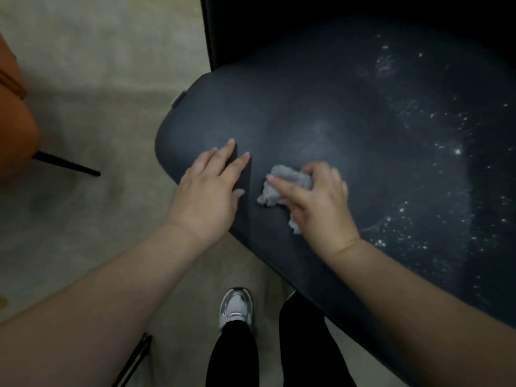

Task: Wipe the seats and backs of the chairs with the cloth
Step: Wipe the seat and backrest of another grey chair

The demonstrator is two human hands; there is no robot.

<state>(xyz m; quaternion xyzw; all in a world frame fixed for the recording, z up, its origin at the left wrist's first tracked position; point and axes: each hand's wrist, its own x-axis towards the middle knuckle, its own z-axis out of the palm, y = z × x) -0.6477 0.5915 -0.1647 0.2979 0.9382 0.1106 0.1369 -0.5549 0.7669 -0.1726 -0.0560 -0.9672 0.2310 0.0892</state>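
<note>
The cloth (287, 188) is seen near the middle of the frame, bunched up on the dark seat (335, 121) of the chair. It is small, pale and crumpled. It looks soft and light, so it can likely be squashed and pushed about with little force. It is best held in a bunch under the palm, so that no loose corner drags or slips free.

The cloth is gripped by the right hand (318, 202). The fingers are curled over the top of it and it is pressed down onto the seat. One bit of cloth sticks out by the wrist.

The left hand (212, 188) is laid flat on the seat, just left of the cloth and not touching it. Its fingers are straight and spread a little, and nothing is held in it. The chair is likely being kept steady by it.

Both arms are stretched forward from the bottom of the frame.

Many white specks (413, 213) are still seen on the right side of the seat, so that part looks not yet wiped. An orange chair (14, 121) is seen at the left edge, and a shoe (236, 308) on the floor (97, 65) at the bottom.
</note>
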